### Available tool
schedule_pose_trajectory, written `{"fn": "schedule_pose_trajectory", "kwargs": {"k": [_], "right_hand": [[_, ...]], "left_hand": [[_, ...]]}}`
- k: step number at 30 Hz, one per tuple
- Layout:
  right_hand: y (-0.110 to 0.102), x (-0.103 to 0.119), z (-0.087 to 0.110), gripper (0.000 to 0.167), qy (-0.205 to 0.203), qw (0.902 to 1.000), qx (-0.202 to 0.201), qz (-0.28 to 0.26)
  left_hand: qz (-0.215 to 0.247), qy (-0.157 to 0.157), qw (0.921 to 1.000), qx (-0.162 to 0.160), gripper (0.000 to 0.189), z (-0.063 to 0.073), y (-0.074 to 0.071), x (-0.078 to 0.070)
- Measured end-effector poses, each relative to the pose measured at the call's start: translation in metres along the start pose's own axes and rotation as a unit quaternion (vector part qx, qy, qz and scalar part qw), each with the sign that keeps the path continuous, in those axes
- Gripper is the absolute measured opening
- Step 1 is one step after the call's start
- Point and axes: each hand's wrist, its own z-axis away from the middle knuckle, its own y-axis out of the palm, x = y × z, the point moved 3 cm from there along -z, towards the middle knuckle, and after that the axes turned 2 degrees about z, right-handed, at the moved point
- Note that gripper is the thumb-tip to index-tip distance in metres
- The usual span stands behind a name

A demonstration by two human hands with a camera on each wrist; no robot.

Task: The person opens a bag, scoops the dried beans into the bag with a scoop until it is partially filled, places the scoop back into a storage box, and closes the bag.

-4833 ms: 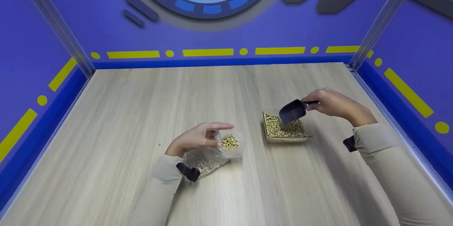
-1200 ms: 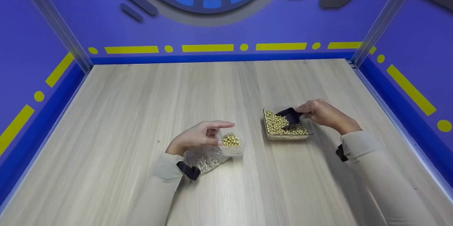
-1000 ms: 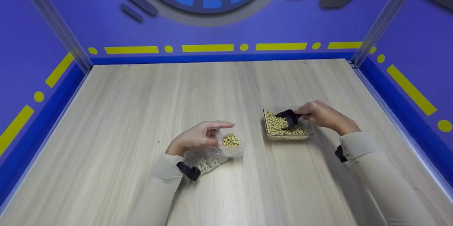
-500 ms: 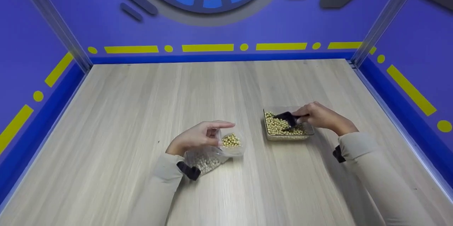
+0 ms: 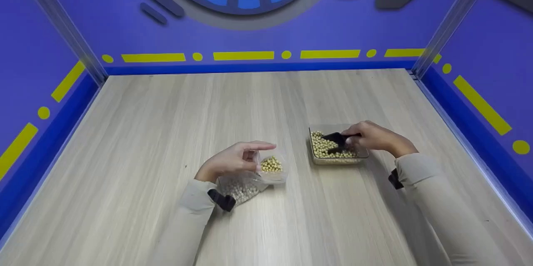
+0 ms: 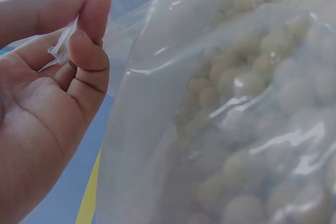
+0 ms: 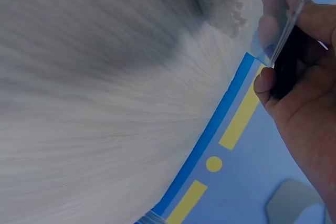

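My left hand (image 5: 233,160) pinches the rim of a clear plastic bag (image 5: 245,191), holding its mouth open toward the right. Yellowish round beans (image 5: 271,164) show in that mouth, and more fill the bag's body on the table. In the left wrist view, thumb and fingers (image 6: 92,51) grip the thin plastic edge. To the right stands a clear rectangular container (image 5: 339,161) of the same beans. My right hand (image 5: 372,136) grips the handle of a black scoop (image 5: 339,139), whose bowl is partly sunk in those beans. The right wrist view shows the dark handle (image 7: 286,69) in my curled fingers.
Both things lie on a light wood-grain table (image 5: 200,108). Blue-purple panels with yellow marks (image 5: 243,55) wall it at the back and both sides. A small dark speck (image 5: 185,166) is on the table left of my left hand.
The scoop was raised over the container earlier and has since gone down into the beans. Over the last second my right hand has shifted slightly left and downward. The left hand stays put.
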Motion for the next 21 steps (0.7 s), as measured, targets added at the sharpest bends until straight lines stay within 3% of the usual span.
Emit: {"fn": "schedule_pose_trajectory", "kwargs": {"k": [7,21], "right_hand": [[0.0003,0.0033,-0.0051,0.031,0.015,0.9996,0.024,0.001],[0.0051,-0.002,-0.0027,0.032,0.008,0.9999,-0.011,0.003]], "left_hand": [[0.019,-0.006,0.9998,-0.002,0.063,0.0004,0.0006,0.0006],[0.019,-0.006,0.9998,0.0,0.064,0.0003,0.0008,0.0011]]}}
